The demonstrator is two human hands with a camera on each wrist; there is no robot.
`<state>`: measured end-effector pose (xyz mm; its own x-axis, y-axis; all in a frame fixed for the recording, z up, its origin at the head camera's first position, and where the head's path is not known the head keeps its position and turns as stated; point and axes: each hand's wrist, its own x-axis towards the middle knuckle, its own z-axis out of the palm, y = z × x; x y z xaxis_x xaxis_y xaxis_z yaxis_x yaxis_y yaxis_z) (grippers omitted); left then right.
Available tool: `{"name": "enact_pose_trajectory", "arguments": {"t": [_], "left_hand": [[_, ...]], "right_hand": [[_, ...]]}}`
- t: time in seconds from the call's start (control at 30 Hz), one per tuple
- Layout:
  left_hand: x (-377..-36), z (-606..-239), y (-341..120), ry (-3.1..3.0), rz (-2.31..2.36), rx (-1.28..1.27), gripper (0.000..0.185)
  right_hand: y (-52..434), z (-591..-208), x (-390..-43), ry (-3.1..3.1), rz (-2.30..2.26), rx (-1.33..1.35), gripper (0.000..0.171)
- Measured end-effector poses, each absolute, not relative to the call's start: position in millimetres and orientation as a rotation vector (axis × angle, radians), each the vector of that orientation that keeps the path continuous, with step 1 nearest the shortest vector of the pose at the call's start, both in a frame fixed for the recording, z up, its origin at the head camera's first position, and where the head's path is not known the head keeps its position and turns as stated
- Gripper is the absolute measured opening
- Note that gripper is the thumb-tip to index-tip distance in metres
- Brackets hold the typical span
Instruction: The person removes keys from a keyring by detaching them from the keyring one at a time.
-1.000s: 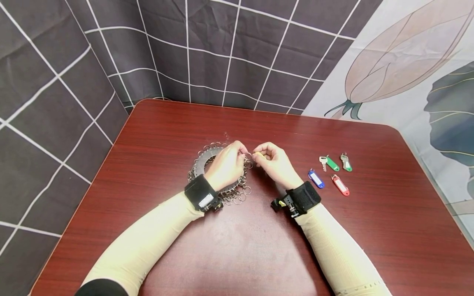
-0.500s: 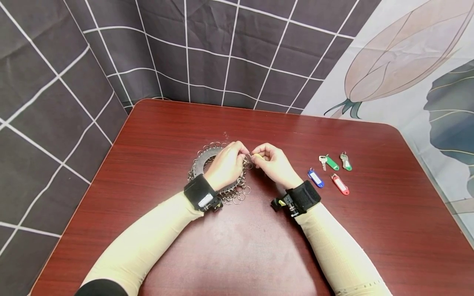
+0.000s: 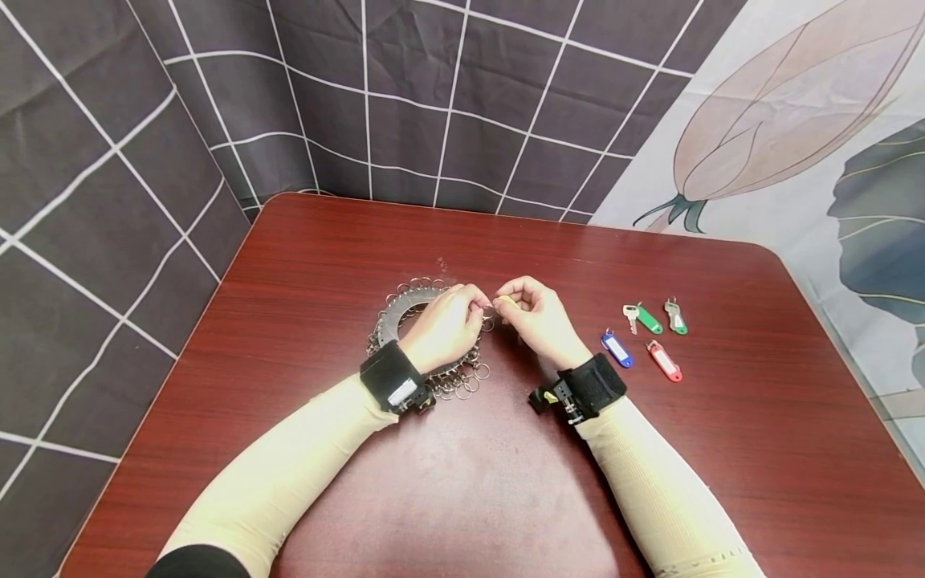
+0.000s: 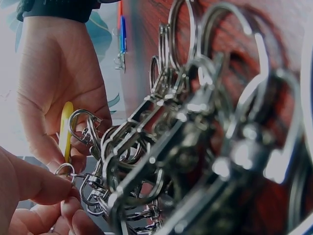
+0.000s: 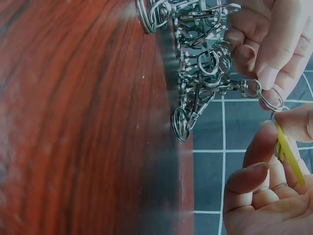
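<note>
My left hand [image 3: 444,325] reaches over a grey metal ring plate [image 3: 390,321] hung with many swivel clasps and split rings. Its thumb and fingers pinch one split key ring [image 5: 270,100], which stays joined to its swivel clasp [image 5: 234,87] on the plate. My right hand [image 3: 538,317] pinches a yellow key tag [image 5: 291,156] between thumb and fingers, close to that ring. A small ring at the tag's end meets the split ring in the right wrist view. Fingertips of both hands almost touch and partly hide where the two rings meet.
Right of my right hand lie a blue key tag [image 3: 617,350], a red key tag [image 3: 664,361], a green key tag with a key [image 3: 649,319] and another green tag with a key [image 3: 675,317]. The dark red table [image 3: 462,482] backs onto a grey checked curtain [image 3: 405,104].
My left fingers have shifted slightly right and down along the split ring, covering more of it. The right hand, still holding the yellow key tag, has barely moved.
</note>
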<state>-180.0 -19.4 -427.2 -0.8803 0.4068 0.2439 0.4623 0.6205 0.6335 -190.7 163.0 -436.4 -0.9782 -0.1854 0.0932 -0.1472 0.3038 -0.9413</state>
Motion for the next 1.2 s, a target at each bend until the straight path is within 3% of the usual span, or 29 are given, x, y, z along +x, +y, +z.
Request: {"name": "enact_pose_trajectory", "arguments": {"t": [0.43, 0.8, 1.2], "left_hand": [[-181, -430, -21, -2.737, -1.134, -0.619, 0.015], [-181, -427, -22, -2.719, -1.147, -0.592, 0.013], [-181, -424, -23, -2.714, -1.138, -0.691, 0.006]], "right_hand": [[155, -409, -174, 2.430, -1.842, -0.358, 0.014], [162, -437, -190, 2.366, -1.861, -0.470, 0.018], [161, -440, -187, 2.287, -1.962, -0.356, 0.007]]}}
